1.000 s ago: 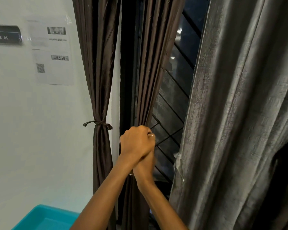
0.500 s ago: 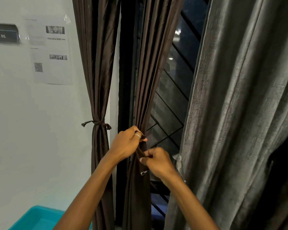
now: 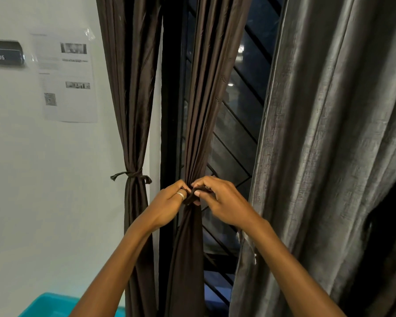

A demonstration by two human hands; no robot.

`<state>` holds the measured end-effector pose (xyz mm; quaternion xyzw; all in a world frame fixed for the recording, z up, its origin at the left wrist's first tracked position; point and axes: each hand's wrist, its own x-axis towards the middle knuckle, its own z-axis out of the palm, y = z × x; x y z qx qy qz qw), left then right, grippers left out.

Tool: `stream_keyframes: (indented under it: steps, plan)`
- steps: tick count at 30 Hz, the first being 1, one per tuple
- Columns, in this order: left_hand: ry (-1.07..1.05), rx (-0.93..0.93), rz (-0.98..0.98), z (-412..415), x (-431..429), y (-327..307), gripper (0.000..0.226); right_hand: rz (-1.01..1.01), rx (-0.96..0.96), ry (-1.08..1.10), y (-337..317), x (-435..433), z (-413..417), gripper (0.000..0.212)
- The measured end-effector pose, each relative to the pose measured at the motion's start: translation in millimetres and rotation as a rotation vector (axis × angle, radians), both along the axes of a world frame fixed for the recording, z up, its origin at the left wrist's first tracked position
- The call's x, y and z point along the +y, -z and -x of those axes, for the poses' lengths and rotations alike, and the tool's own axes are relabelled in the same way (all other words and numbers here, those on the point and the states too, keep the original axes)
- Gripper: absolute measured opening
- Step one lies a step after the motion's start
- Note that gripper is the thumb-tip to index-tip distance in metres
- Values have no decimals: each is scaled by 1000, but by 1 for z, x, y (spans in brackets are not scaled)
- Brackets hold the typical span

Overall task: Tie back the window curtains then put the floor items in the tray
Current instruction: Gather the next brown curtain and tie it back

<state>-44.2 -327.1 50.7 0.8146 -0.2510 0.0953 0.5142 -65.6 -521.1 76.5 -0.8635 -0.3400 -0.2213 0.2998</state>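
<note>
Here, two bare forearms rise from the bottom of the view. Low at the left, one corner of a teal tray (image 3: 53, 305) shows near the white wall; the floor items are out of view. The left hand (image 3: 169, 207), wearing a ring (image 3: 180, 195), and the right hand (image 3: 224, 202) meet at the gathered waist of the middle brown curtain (image 3: 206, 110), which hangs at the window's left side. The fingers of both hands are curled, pinching a dark fabric tie (image 3: 192, 197); they hide whether a knot has formed. Beside the window's left edge, the left brown curtain (image 3: 130, 110) is already bound by a knotted strip (image 3: 130, 175). A grey curtain (image 3: 329, 156) hangs loose on the right. Behind is the diagonal window grille (image 3: 236, 145), and a paper notice (image 3: 66, 76) is on the wall. The step in hand seems to be tying the second curtain. The next move likely calls for crossing the ends and pulling them snug without letting the gather slip.
</note>
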Motion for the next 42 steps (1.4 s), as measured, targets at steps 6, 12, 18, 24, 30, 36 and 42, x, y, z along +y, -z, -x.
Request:
stream_keyframes:
  steps: [6,12,18,24,30,36,42]
  plan:
    - [36,-21,-4,3,9,0,26,33,-47,94,13,5,-10,8]
    - [43,-108,2,1,13,10,26,-64,13,95,12,9,-14,11]
    - [-151,-359,41,2,1,25,28,-178,61,105,17,11,-16,9]
    - [-297,-715,-43,6,-3,36,30,-468,145,111,26,15,-19,16]
    - [-375,-900,-174,13,-5,39,20,-518,26,138,31,17,-26,28]
    - [-314,-783,-150,13,-2,35,15,-416,-184,203,37,20,-26,13]
    - [-243,-686,-117,6,0,32,17,-356,-270,256,38,20,-21,16]
